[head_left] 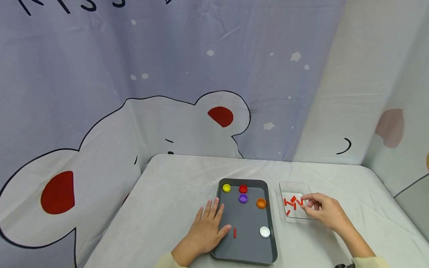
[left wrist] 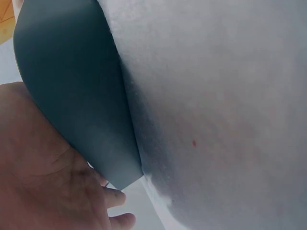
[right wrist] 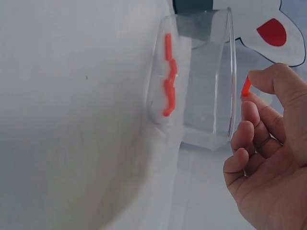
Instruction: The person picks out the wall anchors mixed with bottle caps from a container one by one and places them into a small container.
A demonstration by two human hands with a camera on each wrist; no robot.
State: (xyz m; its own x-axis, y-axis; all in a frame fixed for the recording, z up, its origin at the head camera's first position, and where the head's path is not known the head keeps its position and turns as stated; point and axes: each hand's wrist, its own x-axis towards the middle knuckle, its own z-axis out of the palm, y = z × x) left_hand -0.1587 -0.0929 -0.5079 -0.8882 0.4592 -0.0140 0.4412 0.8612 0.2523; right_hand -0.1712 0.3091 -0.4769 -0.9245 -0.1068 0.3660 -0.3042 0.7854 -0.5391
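Between thumb and forefinger, my right hand (head_left: 323, 211) pinches a short red stick (right wrist: 246, 86), held just above the rim of a clear plastic box (right wrist: 232, 72). Inside the box lie several more red sticks (head_left: 289, 203), scattered on its floor. My left hand (head_left: 206, 230) rests with spread fingers along the left edge of a dark grey tray (head_left: 248, 249). One red stick (head_left: 235, 233) lies lengthwise on the tray, close to the left thumb. In the left wrist view the palm (left wrist: 43, 163) is beside the tray's outer wall (left wrist: 81, 86).
On the tray, yellow (head_left: 226, 188), red (head_left: 242, 188), purple (head_left: 243, 198) and orange (head_left: 261, 203) round caps sit in the far half. A white cap (head_left: 264, 232) is near its right edge. A white cloth (head_left: 177, 186) covers the table; a printed curtain (head_left: 187, 56) hangs behind.
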